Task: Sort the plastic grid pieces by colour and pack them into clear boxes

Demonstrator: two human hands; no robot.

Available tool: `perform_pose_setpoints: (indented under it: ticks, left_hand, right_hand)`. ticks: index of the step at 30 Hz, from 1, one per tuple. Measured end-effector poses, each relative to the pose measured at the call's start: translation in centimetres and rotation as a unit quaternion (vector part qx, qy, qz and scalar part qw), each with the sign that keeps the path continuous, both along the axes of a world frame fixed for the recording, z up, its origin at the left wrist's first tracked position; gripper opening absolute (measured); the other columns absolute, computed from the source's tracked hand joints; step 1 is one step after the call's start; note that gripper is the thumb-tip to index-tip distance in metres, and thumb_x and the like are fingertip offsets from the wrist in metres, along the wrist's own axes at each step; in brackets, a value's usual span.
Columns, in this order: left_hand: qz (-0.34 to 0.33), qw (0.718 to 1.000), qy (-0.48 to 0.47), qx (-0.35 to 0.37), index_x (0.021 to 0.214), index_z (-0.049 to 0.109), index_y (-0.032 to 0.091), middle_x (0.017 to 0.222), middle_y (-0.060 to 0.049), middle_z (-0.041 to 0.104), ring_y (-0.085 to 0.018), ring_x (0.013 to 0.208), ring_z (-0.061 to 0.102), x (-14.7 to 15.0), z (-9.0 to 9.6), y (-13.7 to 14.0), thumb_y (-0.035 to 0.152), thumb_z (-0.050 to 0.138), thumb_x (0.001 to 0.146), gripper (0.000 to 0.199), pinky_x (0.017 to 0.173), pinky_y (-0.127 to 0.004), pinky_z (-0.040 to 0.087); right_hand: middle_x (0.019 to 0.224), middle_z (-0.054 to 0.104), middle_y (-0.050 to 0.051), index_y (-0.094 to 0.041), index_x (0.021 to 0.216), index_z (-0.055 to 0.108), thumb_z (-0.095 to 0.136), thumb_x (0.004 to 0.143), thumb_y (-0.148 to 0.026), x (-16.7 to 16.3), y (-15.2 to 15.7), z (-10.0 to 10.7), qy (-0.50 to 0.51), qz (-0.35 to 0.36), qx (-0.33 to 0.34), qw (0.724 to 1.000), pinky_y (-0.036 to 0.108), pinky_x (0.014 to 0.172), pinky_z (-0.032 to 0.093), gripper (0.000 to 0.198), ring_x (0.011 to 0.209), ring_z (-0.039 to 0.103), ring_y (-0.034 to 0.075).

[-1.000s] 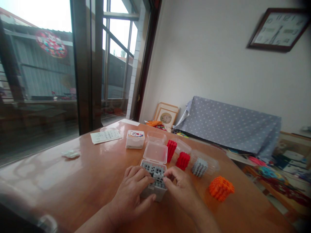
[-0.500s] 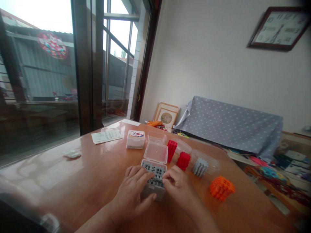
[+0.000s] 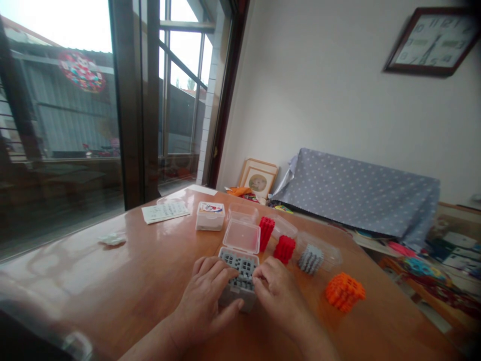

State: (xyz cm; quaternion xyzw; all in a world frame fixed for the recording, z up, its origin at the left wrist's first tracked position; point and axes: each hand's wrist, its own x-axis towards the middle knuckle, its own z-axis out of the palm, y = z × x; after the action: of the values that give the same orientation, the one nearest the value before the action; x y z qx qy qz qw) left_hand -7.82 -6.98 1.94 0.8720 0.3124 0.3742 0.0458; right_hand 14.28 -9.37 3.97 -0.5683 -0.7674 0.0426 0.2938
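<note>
A clear plastic box [image 3: 238, 300] with its lid [image 3: 242, 235] flipped back stands before me, filled with grey interlocking blocks [image 3: 244, 266]. My left hand [image 3: 208, 291] grips the box's left side, fingers stretched over the rim onto the blocks and thumb by the front wall. At the right rim, my right hand [image 3: 276, 288] has its thumb and index finger pinched together against the blocks. Whatever lies between those fingertips is hidden. To the right stand a tall red block stack [image 3: 266, 233], a shorter red stack [image 3: 284, 249], a grey stack [image 3: 310, 258] and an orange stack [image 3: 344, 292].
A closed white box [image 3: 210, 216] with a printed label sits behind, left of the lid. Paper sheets [image 3: 165, 211] and a small crumpled packet [image 3: 111, 239] lie farther left on the wooden table [image 3: 150, 271]. Clear plastic containers [image 3: 330, 253] rest behind the stacks.
My right hand has shifted very slightly at the box's right rim. My left hand, the box and the block stacks stay where they were; the camera view moves a little.
</note>
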Motion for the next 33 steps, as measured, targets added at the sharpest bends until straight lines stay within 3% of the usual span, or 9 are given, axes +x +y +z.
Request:
perform_pose_setpoints:
  ticks: [19,33]
  left_hand:
    - [-0.001,1.0,0.01,0.003,0.112,0.062,0.026,0.108,-0.006,0.064,-0.027,0.102,0.055,-0.03,0.09,0.01,0.035,0.066,0.085,0.029,0.087,-0.045,0.039]
    - [-0.004,1.0,0.001,-0.001,0.108,0.06,0.024,0.104,-0.006,0.064,-0.027,0.1,0.054,0.02,-0.2,0.14,0.034,0.065,0.086,0.025,0.087,-0.045,0.037]
  right_hand:
    - [0.087,0.06,0.001,-0.022,0.084,0.07,0.058,0.09,-0.013,0.07,0.06,0.22,0.006,0.005,-0.005,1.0,0.028,0.075,0.039,0.017,0.086,0.058,0.017]
    - [0.078,0.06,-0.001,-0.021,0.076,0.069,0.062,0.088,-0.019,0.15,0.49,-0.02,0.073,-0.003,-0.061,0.995,0.025,0.066,0.038,0.013,0.074,0.058,0.015]
